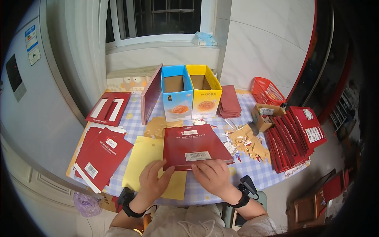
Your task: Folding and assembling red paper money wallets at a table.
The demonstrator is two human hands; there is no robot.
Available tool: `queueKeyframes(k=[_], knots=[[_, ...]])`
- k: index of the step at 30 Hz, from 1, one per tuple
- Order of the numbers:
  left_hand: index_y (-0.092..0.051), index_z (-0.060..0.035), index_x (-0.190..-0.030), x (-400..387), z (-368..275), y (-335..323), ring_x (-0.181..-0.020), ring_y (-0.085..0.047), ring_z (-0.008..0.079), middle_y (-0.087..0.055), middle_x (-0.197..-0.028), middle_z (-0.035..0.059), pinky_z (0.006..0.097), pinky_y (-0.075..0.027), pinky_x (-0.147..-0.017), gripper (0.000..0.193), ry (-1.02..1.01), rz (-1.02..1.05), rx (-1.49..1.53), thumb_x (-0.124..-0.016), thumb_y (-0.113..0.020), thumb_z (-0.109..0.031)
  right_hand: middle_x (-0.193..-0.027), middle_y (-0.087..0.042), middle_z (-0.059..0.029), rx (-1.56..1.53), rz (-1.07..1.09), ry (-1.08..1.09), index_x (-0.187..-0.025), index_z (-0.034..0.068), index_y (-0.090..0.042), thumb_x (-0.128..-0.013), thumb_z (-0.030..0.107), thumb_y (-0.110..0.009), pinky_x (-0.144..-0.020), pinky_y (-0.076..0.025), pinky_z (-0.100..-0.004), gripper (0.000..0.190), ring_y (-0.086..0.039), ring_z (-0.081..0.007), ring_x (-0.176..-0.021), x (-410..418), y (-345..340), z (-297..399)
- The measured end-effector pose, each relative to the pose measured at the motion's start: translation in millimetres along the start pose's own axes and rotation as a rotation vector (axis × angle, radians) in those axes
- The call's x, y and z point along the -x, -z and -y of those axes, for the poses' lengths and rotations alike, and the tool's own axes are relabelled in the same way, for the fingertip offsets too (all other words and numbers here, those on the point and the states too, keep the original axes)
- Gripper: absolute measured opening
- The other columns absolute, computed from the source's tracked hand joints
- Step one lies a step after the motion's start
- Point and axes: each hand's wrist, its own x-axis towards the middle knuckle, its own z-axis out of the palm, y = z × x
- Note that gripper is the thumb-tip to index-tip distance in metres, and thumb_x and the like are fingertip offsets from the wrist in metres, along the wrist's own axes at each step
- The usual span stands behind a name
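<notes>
A flat red cardboard wallet pack (183,148) lies face up before me, bearing printed writing, a white sticker and a barcode label. My left hand (154,177) is at its near left corner, with the thumb along the front edge and a finger at the side. Along the front edge farther right, my right hand (213,177) has its thumb and bent fingers on the pack. The undersides of the fingers are hidden. Partly under the pack lies a yellow sheet (139,163). Beside it, brown paper pieces (155,126) show behind the pack's left side.
Red packs (109,151) lie at left, below a cut-out red sleeve (109,108). Blue (177,100) and yellow (207,102) boxes stand at the back, near red envelopes (229,100). At right are paper scraps (248,142), stacked packs (287,142), a carton (268,109) and a red basket (268,91).
</notes>
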Motion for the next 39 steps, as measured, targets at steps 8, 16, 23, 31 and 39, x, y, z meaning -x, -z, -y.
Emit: queueKeyframes(k=[8,16,23,31,39], knots=[[-0.067,-0.0058,-0.090,-1,6,1,-0.084,-0.066,0.0248,-0.063,-0.099,0.0103,0.0315,-0.056,-0.066,0.018,0.112,0.064,0.139,-0.072,-0.069,-0.003,-0.096,-0.060,-0.0009,-0.115,0.012,-0.073,-0.089,0.013,-0.067,-0.073,0.014,-0.068,-0.089,-0.042,-0.0369,0.016,-0.057,-0.0190,-0.099,-4,7,-19],[-0.066,-0.0037,-0.089,-4,6,3,-0.083,-0.066,0.0254,-0.062,-0.096,0.0101,0.0319,-0.055,-0.067,0.017,0.114,0.065,0.134,-0.072,-0.069,-0.002,-0.099,-0.062,-0.0028,-0.065,0.047,-0.058,-0.088,0.010,-0.066,-0.073,0.017,-0.070,-0.087,-0.044,-0.0377,0.017,-0.058,-0.0197,-0.099,-1,12,-23],[-0.065,-0.0017,-0.087,-2,8,2,-0.082,-0.065,0.0258,-0.062,-0.096,0.0107,0.0325,-0.055,-0.068,0.018,0.157,0.075,0.149,-0.070,-0.070,0.000,-0.103,-0.062,-0.0037,-0.019,0.052,-0.043,-0.092,0.010,-0.066,-0.073,0.020,-0.071,-0.085,-0.046,-0.0344,0.022,-0.059,-0.0191,-0.098,10,13,-35],[-0.065,-0.0010,-0.085,-4,7,3,-0.081,-0.065,0.0273,-0.063,-0.094,0.0117,0.0327,-0.054,-0.067,0.016,0.167,0.080,0.160,-0.070,-0.069,0.002,-0.107,-0.063,-0.0065,-0.101,0.193,-0.042,-0.093,0.005,-0.066,-0.073,0.015,-0.069,-0.079,-0.049,-0.0320,0.023,-0.060,-0.0203,-0.097,15,32,-55],[-0.064,-0.0002,-0.085,-2,8,5,-0.081,-0.065,0.0270,-0.062,-0.095,0.0113,0.0332,-0.054,-0.067,0.015,0.157,0.105,0.166,-0.070,-0.067,0.002,-0.104,-0.064,-0.0072,-0.187,0.116,-0.068,-0.092,0.004,-0.066,-0.071,0.013,-0.071,-0.077,-0.051,-0.0326,0.024,-0.061,-0.0211,-0.094,19,26,-55]])
